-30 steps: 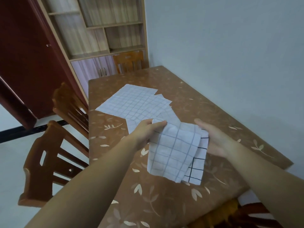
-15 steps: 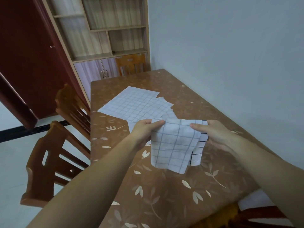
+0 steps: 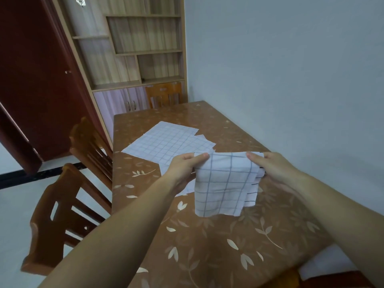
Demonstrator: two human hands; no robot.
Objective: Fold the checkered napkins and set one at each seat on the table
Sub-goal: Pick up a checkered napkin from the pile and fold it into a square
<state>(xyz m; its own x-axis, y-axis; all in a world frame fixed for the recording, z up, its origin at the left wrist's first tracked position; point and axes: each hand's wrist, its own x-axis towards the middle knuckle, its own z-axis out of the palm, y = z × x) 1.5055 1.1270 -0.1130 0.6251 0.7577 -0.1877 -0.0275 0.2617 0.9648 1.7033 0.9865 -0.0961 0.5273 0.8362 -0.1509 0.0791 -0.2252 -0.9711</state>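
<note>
While left hand (image 3: 184,166) and right hand (image 3: 273,167) are pinching top corners of the napkin (image 3: 224,188) | it is hanging over the table (image 3: 207,252), near the flat pile (image 3: 166,142) | risk: layers are sagging unevenly, so a slackening pinch could undo the fold.

The left hand (image 3: 182,167) and right hand (image 3: 273,167) are bare, with short, plain nails. Both forearms (image 3: 124,225) are bare skin too, uncovered all along their length above the table (image 3: 207,256).
</note>
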